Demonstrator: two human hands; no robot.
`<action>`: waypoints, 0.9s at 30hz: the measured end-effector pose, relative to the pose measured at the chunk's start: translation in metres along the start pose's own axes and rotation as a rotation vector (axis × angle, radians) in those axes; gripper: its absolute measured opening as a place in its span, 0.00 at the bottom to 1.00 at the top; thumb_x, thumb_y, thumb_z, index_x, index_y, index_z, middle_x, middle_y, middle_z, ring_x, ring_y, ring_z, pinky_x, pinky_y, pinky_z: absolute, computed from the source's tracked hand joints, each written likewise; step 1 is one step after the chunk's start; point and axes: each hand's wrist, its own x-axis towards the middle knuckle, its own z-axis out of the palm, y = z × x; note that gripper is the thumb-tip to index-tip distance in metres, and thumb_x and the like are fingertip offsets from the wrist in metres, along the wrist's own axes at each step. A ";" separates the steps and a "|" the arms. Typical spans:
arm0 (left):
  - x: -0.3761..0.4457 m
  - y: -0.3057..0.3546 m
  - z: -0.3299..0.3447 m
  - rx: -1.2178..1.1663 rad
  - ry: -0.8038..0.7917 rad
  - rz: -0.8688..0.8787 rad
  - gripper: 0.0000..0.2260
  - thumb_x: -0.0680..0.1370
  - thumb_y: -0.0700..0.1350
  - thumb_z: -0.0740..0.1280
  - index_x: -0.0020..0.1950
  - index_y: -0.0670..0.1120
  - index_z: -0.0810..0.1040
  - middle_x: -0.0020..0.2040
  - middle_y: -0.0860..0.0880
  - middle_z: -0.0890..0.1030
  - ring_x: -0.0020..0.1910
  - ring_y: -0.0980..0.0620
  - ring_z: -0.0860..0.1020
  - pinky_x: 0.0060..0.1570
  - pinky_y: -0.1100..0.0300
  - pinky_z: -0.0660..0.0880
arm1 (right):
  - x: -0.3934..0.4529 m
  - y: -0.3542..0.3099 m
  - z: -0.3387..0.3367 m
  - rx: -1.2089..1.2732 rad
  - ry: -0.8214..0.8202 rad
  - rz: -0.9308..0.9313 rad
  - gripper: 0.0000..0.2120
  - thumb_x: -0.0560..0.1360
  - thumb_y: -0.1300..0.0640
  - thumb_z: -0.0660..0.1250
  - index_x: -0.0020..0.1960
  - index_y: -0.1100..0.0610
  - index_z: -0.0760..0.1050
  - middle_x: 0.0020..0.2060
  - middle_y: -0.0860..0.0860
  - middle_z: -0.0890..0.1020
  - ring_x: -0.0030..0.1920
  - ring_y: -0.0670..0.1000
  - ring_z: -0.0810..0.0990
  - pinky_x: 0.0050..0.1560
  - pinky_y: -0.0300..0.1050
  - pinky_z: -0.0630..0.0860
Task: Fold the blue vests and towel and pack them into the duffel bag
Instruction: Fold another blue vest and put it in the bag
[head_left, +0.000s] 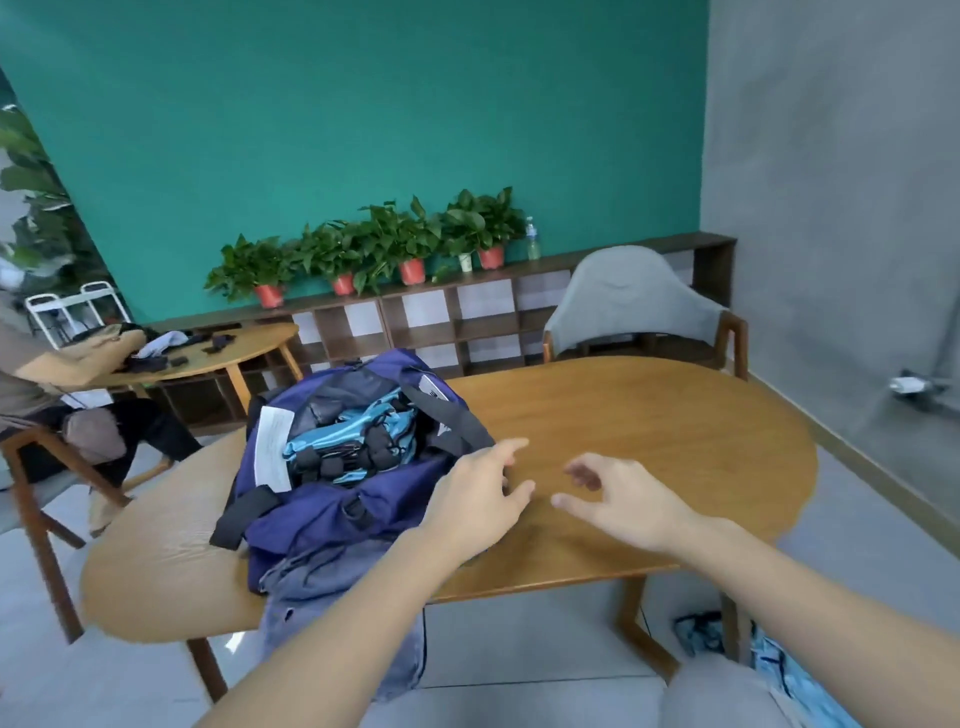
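Here, hands: both hover over the wooden table (649, 415), close together and holding nothing.
Left hand (475, 493): fingers loose and spread, forefinger stretched forward; it sits at the near right edge of the bag, though contact cannot be judged.
Right hand (615, 496): fingers loosely curled, thumb and forefinger apart, nothing between them; bare tabletop lies beneath it.
Duffel bag (332, 499): dark blue, unzipped and gaping, just to the left of the left hand, on the table's left part.
Blue vests (353, 434): light blue fabric with black straps, packed inside the open bag, beyond and left of the left hand.
Grey-blue cloth (332, 618): hangs over the table's near edge under the bag, below the left forearm; whether it is the towel cannot be told.
Light blue fabric (779, 660): lies low beside the right forearm, off the table.
Grey chair (631, 306): stands beyond the table, well past the right hand.
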 end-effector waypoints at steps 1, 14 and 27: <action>-0.004 0.015 0.013 -0.007 -0.013 0.016 0.22 0.79 0.56 0.67 0.73 0.62 0.69 0.61 0.60 0.79 0.52 0.57 0.78 0.54 0.54 0.77 | -0.014 0.015 -0.005 0.003 0.010 0.023 0.28 0.74 0.33 0.67 0.67 0.49 0.74 0.54 0.41 0.79 0.57 0.44 0.78 0.62 0.46 0.76; -0.026 0.205 0.196 -0.074 -0.370 0.307 0.18 0.81 0.55 0.65 0.71 0.59 0.72 0.52 0.58 0.84 0.51 0.54 0.81 0.42 0.57 0.77 | -0.190 0.212 -0.048 0.048 0.087 0.444 0.16 0.75 0.41 0.71 0.56 0.49 0.77 0.47 0.45 0.82 0.51 0.45 0.81 0.54 0.41 0.77; 0.006 0.253 0.379 0.073 -0.680 0.291 0.20 0.81 0.53 0.64 0.73 0.54 0.71 0.60 0.47 0.80 0.59 0.43 0.79 0.50 0.52 0.77 | -0.224 0.373 -0.002 0.140 -0.014 0.778 0.11 0.76 0.43 0.69 0.52 0.48 0.77 0.45 0.42 0.81 0.49 0.46 0.80 0.52 0.43 0.77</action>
